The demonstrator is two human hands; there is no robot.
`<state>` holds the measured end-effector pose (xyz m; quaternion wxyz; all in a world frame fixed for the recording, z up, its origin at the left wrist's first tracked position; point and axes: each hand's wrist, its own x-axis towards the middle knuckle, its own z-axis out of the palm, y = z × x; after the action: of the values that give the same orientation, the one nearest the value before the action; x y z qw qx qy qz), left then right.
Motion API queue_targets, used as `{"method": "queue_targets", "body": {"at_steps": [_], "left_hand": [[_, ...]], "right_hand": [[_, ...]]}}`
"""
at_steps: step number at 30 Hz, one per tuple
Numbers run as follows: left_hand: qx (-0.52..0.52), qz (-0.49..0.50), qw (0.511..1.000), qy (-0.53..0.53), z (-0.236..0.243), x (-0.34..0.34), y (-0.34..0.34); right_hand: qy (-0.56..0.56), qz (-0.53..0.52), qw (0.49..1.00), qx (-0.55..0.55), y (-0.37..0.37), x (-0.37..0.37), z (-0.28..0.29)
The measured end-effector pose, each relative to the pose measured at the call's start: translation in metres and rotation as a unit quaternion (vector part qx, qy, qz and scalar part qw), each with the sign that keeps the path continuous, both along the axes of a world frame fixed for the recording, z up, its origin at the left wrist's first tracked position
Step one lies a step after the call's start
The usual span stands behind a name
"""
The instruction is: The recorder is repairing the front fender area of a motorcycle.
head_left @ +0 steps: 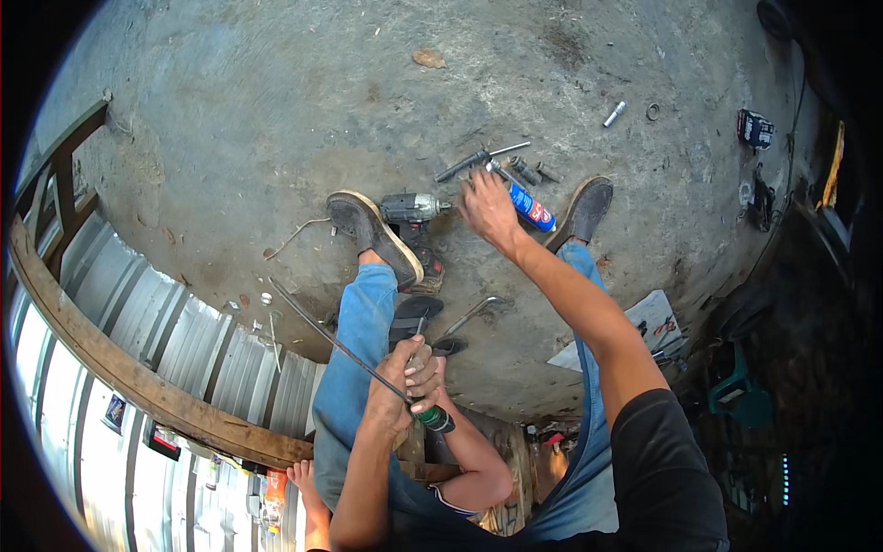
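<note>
Head view: left hand [402, 386] closed around a long dark rod [342, 347].
The rod's green-and-black end [434, 419] shows just below that hand. Right hand [488, 208] is bent over floor tools [463, 166]; its grip cannot be told. Blue can [533, 209] lies just right of it, cordless driver [410, 208] near its left.

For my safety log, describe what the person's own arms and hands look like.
The left hand and right hand are bare, without gloves. A black short sleeve stops above the right elbow; both forearms are uncovered. The left sleeve is hard to make out.
</note>
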<state>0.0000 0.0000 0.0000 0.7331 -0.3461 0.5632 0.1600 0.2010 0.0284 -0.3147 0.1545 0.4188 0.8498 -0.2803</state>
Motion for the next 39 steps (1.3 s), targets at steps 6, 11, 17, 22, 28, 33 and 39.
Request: {"method": "queue_targets", "body": {"at_steps": [6,11,17,22,28,33,39], "left_hand": [[0.001,0.022,1.0,0.011,-0.001,0.003,0.001],[0.001,0.021,1.0,-0.017,0.001,0.012,0.01],[-0.005,0.04,0.999,-0.011,0.003,0.002,0.004],[-0.009,0.046,0.999,-0.02,0.003,0.002,0.001],[0.004,0.045,0.999,-0.01,0.003,0.0,0.0],[0.0,0.034,0.999,-0.008,0.004,-0.001,-0.007],[-0.014,0.028,0.999,-0.011,0.008,0.002,-0.007]], "right_hand": [[-0.069,-0.552,0.815,-0.163,0.059,-0.041,0.0],[-0.058,-0.648,0.754,-0.093,0.048,-0.051,-0.022],[0.05,-0.584,0.8,-0.129,0.018,-0.038,0.026],[0.068,-0.229,0.956,-0.168,-0.019,0.002,0.03],[0.135,-0.239,0.934,-0.229,-0.017,0.01,0.014],[0.115,-0.145,0.965,-0.186,-0.008,0.001,0.016],[0.048,-0.177,0.925,-0.332,0.008,-0.015,0.013]]}}
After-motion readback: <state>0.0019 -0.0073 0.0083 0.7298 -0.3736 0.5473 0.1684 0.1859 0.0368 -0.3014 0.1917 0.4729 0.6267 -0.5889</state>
